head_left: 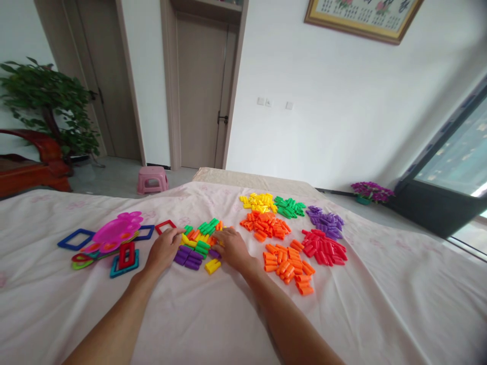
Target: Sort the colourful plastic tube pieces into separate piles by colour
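A mixed pile of plastic pieces [201, 246] in green, yellow, purple and orange lies between my hands on the pale cloth. My left hand [166, 247] rests at the pile's left edge, its fingers bent and reaching toward the pieces. At the right edge, my right hand [231, 247] is over the pieces with its fingers curled down; what is under them is hidden. A yellow piece [212, 266] lies nearest me, just below the pile. Purple pieces [188, 257] sit side by side near my left hand.
Sorted piles stand to the right: yellow [258, 203], green [289, 207], purple [325, 222], red [324, 247], orange [265, 225] and orange [289, 263]. At left lie a pink plate [117, 231] and coloured frames [76, 239]. A pink stool [152, 180] stands beyond.
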The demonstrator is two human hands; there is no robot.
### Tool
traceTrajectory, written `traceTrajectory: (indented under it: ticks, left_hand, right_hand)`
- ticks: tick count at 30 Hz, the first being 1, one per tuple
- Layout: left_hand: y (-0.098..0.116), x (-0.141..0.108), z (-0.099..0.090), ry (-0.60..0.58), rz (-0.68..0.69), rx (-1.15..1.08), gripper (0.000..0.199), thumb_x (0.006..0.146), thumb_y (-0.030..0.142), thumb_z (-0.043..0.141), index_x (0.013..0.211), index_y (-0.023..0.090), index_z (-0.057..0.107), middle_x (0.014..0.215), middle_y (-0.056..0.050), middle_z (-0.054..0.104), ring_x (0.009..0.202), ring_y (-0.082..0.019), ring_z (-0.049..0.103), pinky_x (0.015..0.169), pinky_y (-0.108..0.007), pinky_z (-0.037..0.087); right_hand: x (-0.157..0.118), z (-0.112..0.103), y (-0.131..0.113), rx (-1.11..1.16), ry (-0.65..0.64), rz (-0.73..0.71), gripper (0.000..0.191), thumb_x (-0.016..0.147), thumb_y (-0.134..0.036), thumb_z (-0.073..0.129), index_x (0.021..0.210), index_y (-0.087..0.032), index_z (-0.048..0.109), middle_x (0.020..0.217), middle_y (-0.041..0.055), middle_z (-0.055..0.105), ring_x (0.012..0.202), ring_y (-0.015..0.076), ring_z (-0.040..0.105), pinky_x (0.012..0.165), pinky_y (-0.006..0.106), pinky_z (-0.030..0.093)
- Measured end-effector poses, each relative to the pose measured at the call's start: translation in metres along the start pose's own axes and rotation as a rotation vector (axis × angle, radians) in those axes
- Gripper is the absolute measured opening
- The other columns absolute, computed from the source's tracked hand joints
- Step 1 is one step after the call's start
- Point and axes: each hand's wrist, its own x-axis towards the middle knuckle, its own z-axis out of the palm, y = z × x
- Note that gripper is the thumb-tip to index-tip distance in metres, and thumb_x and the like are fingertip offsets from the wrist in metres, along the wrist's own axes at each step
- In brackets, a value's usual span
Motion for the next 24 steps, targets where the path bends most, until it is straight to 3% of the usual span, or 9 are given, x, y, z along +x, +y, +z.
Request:
traceTrajectory:
  ticks: [5, 9, 12, 18, 24]
  left_hand:
    - [0.0, 0.001, 0.0, 0.008, 0.002, 0.009, 0.039, 0.087, 0.034, 0.043, 0.108, 0.021, 0.073, 0.113, -0.006, 0.073, 0.104, -0.021, 0.066, 0.09, -0.029, 0.05]
    - [-0.005, 0.002, 0.001, -0.01, 0.005, 0.017, 0.041, 0.088, 0.037, 0.043, 0.11, 0.021, 0.073, 0.113, -0.006, 0.073, 0.101, -0.021, 0.067, 0.086, -0.028, 0.051]
    - [-0.008, 0.002, 0.002, -0.021, 0.005, 0.025, 0.043, 0.089, 0.04, 0.042, 0.112, 0.021, 0.072, 0.114, -0.006, 0.072, 0.102, -0.022, 0.067, 0.086, -0.029, 0.05]
    - [-0.008, 0.001, 0.001, -0.033, 0.013, 0.046, 0.045, 0.09, 0.04, 0.04, 0.114, 0.02, 0.071, 0.115, -0.006, 0.072, 0.103, -0.022, 0.066, 0.088, -0.029, 0.049]
    - [-0.008, 0.003, 0.0, 0.012, 0.034, 0.059, 0.039, 0.083, 0.035, 0.046, 0.107, 0.022, 0.074, 0.106, -0.003, 0.075, 0.094, -0.02, 0.068, 0.079, -0.025, 0.052]
  right_hand:
    - [0.004, 0.003, -0.003, -0.082, -0.055, 0.041, 0.014, 0.093, -0.03, 0.062, 0.099, -0.022, 0.072, 0.097, 0.0044, 0.073, 0.099, 0.019, 0.061, 0.094, 0.029, 0.039]
    - [0.001, -0.003, -0.005, -0.107, 0.001, 0.116, 0.025, 0.091, -0.03, 0.062, 0.113, -0.021, 0.069, 0.106, 0.0077, 0.073, 0.105, 0.0221, 0.062, 0.093, 0.03, 0.042]
    - [-0.009, -0.027, -0.001, -0.052, 0.059, 0.162, 0.037, 0.091, -0.03, 0.061, 0.127, -0.02, 0.064, 0.115, 0.0092, 0.072, 0.109, 0.0228, 0.062, 0.095, 0.032, 0.044]
    - [-0.067, -0.101, 0.034, 0.012, 0.053, 0.22, 0.045, 0.086, -0.024, 0.064, 0.131, -0.021, 0.062, 0.122, 0.008, 0.07, 0.114, 0.024, 0.062, 0.098, 0.036, 0.046]
    - [-0.135, -0.127, 0.083, 0.007, -0.021, 0.34, 0.05, 0.08, -0.02, 0.065, 0.13, -0.023, 0.064, 0.126, 0.0079, 0.069, 0.116, 0.0254, 0.062, 0.099, 0.038, 0.047]
